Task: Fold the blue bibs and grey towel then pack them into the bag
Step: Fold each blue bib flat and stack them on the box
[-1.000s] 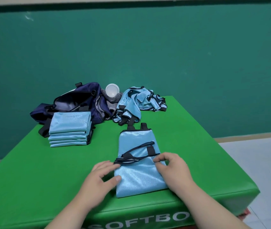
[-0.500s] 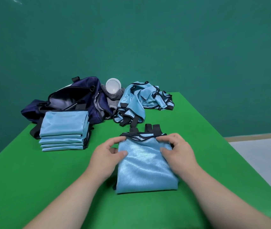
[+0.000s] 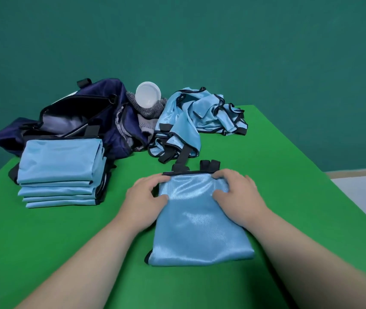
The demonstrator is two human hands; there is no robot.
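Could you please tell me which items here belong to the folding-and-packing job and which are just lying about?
Job: half-folded bib, stack of folded bibs, heap of unfolded bibs, grey towel, navy bag.
Lying about: white cup.

One folded light-blue satin bib lay by itself, and one stack of folded light-blue bibs showed five edges, so about five. There was also one navy fabric bag, one grey knitted towel, one white round plastic container, one green padded table and one crumpled heap of light-blue bibs, too tangled to count.
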